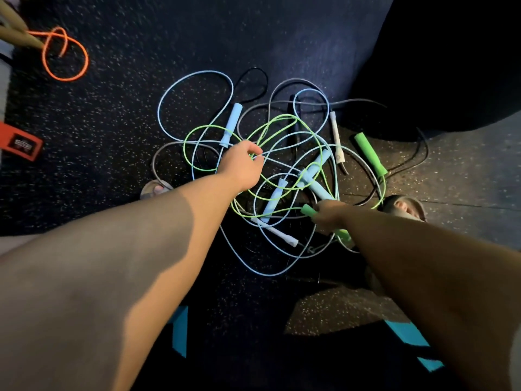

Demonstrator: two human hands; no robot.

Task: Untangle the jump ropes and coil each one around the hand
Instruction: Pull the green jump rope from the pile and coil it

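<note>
Hands: state?
- Left hand pinches green rope with curled fingers. Right hand grips green handle.

Ropes: where?
- Tangle lies on speckled floor between both hands. Green, pale-blue, grey and black cords cross.

Writing?
- Red object, left edge, bears a label that is too blurred to read.

Hidden?
- Right fingers can't be seen. Black cords are lost against the floor.

Surroundings?
- Orange rope lies well apart, far left. Toes flank the tangle.

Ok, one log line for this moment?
left hand: pinches green rope | right hand: grips green handle | state: tangled, nothing coiled
</note>
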